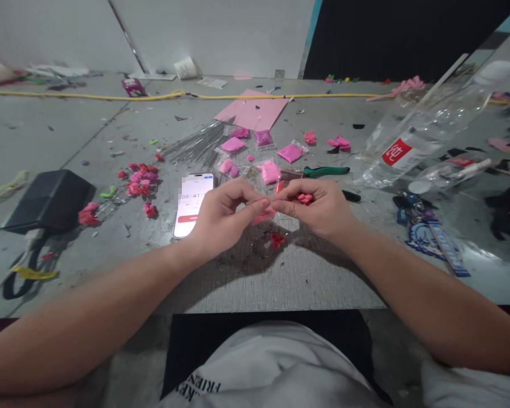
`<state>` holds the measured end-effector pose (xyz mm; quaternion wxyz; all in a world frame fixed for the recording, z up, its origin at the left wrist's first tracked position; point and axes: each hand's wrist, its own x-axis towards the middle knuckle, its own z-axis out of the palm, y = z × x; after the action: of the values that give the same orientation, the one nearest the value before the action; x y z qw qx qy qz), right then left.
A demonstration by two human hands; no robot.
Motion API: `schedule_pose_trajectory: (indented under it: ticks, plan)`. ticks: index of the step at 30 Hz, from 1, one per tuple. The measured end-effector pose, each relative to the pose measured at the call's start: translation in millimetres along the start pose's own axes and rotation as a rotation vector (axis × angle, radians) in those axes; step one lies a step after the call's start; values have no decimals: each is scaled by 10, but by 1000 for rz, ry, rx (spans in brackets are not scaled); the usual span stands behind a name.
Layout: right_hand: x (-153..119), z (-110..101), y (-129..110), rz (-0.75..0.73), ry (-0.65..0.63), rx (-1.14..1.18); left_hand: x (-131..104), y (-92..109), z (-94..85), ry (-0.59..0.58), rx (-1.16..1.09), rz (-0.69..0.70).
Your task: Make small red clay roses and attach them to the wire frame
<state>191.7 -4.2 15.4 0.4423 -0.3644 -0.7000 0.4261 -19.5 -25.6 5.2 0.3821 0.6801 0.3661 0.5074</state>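
My left hand (pixel 225 215) and my right hand (pixel 321 208) meet fingertip to fingertip above the table, both closed in a pinch. Whatever lies between the left fingertips is too small to make out. A small coral-red clay piece (pixel 305 198) shows within the curled fingers of my right hand. Just beyond the fingers lie a lump of pink clay (pixel 270 171) and green-handled pliers (pixel 326 171). Under the hands, partly hidden, is some pink material (pixel 263 215); nearer me sits a dark red clay piece (pixel 277 240). A phone (pixel 189 212) showing a timer lies beside my left hand.
Red and pink clay flowers (pixel 142 180) cluster at left near a black power adapter (pixel 49 198). Thin wires (pixel 195 147), clay packets (pixel 291 151) and a pink sheet (pixel 255 110) lie behind. Plastic bottles (pixel 429 133) and keychains (pixel 429 232) occupy the right. A yellow cord (pixel 110 97) crosses the back.
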Motion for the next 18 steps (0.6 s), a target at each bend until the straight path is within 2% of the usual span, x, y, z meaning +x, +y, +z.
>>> schedule_pose_trajectory:
  ticks: [7,10,14,16,18]
  plan:
    - [7,-77,-4,-189,50,-129,21,-22,28,69,112,46]
    - [17,-97,2,-210,73,-141,22,-26,15,102,129,59]
    - [51,-90,59,-69,90,-118,33,5,-13,174,192,112]
    - [68,-84,95,22,107,-33,50,0,-29,240,288,157]
    - [78,-76,121,102,109,84,73,-44,-47,237,421,225]
